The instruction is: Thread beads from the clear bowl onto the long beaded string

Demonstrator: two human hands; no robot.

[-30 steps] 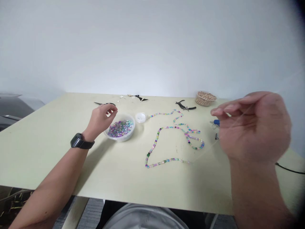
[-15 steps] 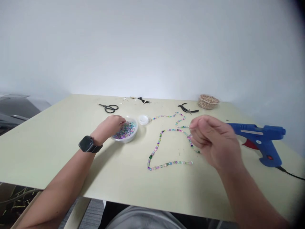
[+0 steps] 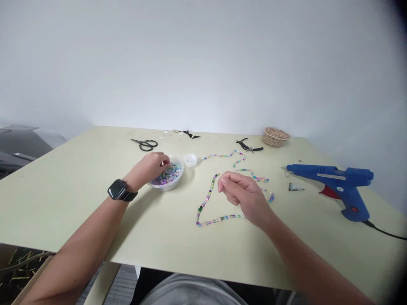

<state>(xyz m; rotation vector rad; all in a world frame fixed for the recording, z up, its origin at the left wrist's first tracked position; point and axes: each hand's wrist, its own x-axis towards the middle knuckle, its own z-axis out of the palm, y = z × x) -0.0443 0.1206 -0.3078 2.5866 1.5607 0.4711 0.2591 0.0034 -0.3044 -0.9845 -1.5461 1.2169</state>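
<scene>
My left hand [image 3: 151,168], with a black watch [image 3: 117,189] on the wrist, rests at the near-left rim of a clear bowl [image 3: 173,185] of small coloured beads [image 3: 170,173]. Its fingers are curled and pinched just above the beads; what they hold is hidden. My right hand [image 3: 243,192] is closed in a pinch over the strung beads, thumb against forefinger. Anything between those fingertips is too fine to make out. A long beaded strand [image 3: 206,199] bends across the table, partly covered by this hand. Its far stretch [image 3: 219,155] leads to a small white round container [image 3: 191,160].
A blue glue gun [image 3: 333,176] with a cord lies at the right, a small crumpled scrap [image 3: 295,187] beside it. Black scissors [image 3: 145,145], pliers [image 3: 249,146], dark scraps [image 3: 190,135] and a tub of tan pellets [image 3: 275,137] sit toward the back wall.
My right hand has moved left, from near the glue gun to over the strand, and part of the strand by it has shifted. My left hand has stayed at the bowl.
</scene>
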